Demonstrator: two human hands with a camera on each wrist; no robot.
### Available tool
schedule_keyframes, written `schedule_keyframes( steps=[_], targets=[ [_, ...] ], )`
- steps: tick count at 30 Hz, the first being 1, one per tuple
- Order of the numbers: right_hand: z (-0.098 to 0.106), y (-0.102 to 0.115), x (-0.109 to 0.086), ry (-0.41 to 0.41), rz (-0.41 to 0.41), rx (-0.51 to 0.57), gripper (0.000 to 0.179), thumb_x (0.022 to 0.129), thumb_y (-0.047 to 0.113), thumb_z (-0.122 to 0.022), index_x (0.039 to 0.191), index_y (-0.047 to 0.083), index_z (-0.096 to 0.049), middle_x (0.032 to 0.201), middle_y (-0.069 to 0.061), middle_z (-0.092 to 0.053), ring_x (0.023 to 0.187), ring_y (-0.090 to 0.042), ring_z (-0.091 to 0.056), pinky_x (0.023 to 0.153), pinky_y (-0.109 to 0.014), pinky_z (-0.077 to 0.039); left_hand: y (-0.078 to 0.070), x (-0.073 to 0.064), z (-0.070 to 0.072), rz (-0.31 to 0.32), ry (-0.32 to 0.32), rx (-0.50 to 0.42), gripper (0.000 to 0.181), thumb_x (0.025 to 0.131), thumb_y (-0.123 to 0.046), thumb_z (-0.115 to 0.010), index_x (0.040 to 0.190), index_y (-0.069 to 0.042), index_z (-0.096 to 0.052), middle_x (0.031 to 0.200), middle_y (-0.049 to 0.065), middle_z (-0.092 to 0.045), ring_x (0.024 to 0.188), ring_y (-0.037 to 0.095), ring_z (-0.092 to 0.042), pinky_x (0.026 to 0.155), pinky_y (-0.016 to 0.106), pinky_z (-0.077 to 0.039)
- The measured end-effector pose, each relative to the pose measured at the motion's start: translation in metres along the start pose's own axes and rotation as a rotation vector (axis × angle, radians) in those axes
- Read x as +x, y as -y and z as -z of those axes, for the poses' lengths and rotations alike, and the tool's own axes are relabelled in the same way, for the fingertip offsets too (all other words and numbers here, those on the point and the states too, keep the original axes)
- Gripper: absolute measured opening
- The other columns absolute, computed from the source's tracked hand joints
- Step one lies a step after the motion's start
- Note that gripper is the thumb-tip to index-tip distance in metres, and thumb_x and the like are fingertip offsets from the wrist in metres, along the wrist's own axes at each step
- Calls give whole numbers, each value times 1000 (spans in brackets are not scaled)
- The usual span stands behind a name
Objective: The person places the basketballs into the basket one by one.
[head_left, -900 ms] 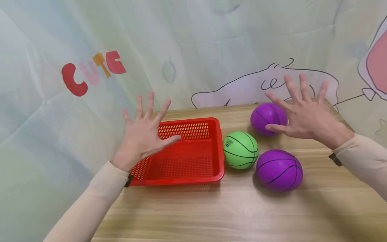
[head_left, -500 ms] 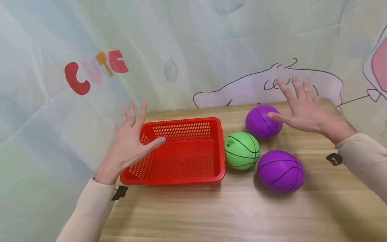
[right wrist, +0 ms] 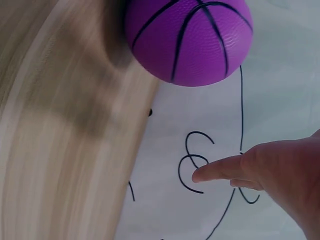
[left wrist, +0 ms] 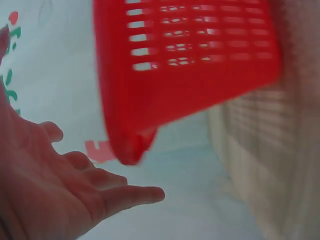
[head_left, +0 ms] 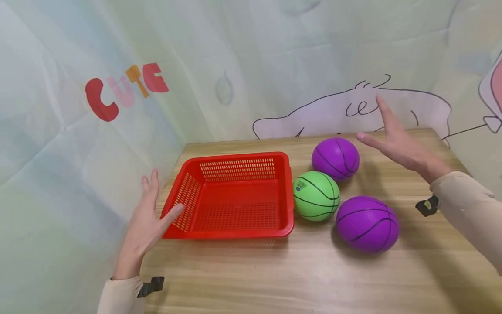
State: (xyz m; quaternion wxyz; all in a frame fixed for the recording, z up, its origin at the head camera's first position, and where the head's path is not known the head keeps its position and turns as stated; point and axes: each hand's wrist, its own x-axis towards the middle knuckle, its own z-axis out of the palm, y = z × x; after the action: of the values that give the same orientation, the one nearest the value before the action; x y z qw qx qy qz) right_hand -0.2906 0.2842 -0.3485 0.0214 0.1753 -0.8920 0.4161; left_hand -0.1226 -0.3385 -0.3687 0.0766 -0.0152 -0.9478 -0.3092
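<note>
the basket (head_left: 227, 234) lies flat on the left half of the table (head_left: 243, 279), its mouth up. it looks to be thin plastic, so probably light and a little springy; the rolled rim at the left and right ends seems the best place to take hold, and the slotted walls should give some grip.

the left hand (head_left: 143, 224) is beside the basket's left end, fingers extended, thumb apart from them, holding nothing; the left wrist view shows a gap between it and the red wall.

the green ball (head_left: 316, 196) sits at the basket's right end; whether they touch i cannot tell. the far ball (head_left: 335, 159), purple, is just behind it, and the near ball (head_left: 367, 224), also purple, to its right. all three look like light rubber, slightly soft, apt to roll, best cupped from both sides.

the right hand (head_left: 401, 144) is right of the far ball, clear of it, thumb and forefinger spread, holding nothing. the two hands are well apart.

beyond hangs a printed curtain (head_left: 188, 65).
</note>
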Motion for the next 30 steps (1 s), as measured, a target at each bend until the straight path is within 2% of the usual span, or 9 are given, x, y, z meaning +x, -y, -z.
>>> schedule_keyframes(
  steps=[5,11,18,21,25,30],
  targets=[
    [-3,-13,0,45,-47,46,102,113,51,-57,174,40,24,182,9,26,169,-29,22,133,-71,11,20,-11,-11,72,17,-46,111,104,-53,-70,178,-36,12,184,14,20,169,56,1,115,96,-15],
    [-15,-25,3,91,-83,78,102,112,53,-58,172,48,24,183,2,25,170,-38,18,130,-80,5,33,-19,-23,114,40,-107,114,102,-49,-74,179,-35,9,185,15,17,170,54,-1,117,92,-21],
    [-30,-37,5,130,-97,85,104,110,54,-63,170,56,22,186,-9,17,171,-46,7,124,-88,-5,37,-23,-33,122,46,-156,120,99,-48,-80,178,-38,10,189,10,-1,166,48,-21,117,82,-40],
    [-35,-40,5,140,-103,98,105,109,52,-65,170,58,20,186,-17,12,170,-53,0,124,-88,-11,38,-24,-36,131,49,-163,123,97,-46,-83,178,-38,10,189,9,-6,165,46,-25,118,80,-40],
    [-42,-44,8,154,-99,119,106,109,47,-66,173,53,18,185,-23,9,165,-64,-6,122,-89,-16,40,-24,-39,155,76,-136,129,95,-48,-87,178,-34,10,188,12,-6,164,49,-25,119,80,-39],
    [-49,-47,14,164,-83,126,107,108,44,-68,176,47,15,186,-22,8,162,-68,-11,122,-89,-17,42,-20,-42,153,92,-106,134,91,-50,-91,179,-33,9,185,20,-19,158,49,-35,114,73,-50]
  ],
)
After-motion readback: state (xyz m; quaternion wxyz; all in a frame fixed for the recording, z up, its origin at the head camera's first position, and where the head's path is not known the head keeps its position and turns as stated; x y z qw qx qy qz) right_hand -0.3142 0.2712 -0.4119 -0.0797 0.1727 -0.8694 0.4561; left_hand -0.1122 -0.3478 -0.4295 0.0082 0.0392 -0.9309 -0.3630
